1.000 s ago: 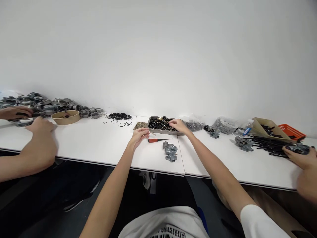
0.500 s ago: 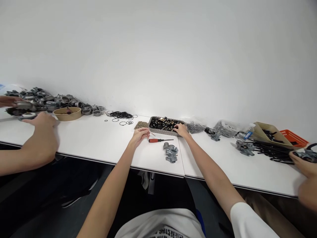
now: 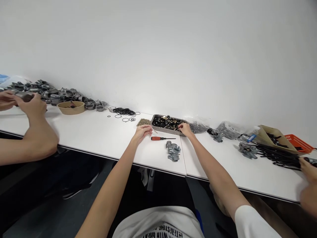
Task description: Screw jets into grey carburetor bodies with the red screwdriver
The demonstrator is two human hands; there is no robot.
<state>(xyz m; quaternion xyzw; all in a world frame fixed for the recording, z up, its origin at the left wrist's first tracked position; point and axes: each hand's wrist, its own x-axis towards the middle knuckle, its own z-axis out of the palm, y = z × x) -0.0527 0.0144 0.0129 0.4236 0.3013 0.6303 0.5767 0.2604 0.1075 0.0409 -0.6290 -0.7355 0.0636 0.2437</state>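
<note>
At the right end of the tray (image 3: 163, 130), the right hand (image 3: 185, 129) touches black parts (image 3: 164, 122), its grip unclear; by the front left corner, the left hand (image 3: 142, 131) pinches a thin metal piece (image 3: 155, 131); screwdriver (image 3: 156, 138) and carburetor (image 3: 173, 151) lie frontward

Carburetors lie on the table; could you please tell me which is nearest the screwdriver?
The carburetor left of the table seam, just in front of the screwdriver; the others lie right of it.

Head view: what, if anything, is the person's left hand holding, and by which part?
A thin, straight, silvery piece, held near one end in the fingertips of the left hand; the other end sticks out.
</note>
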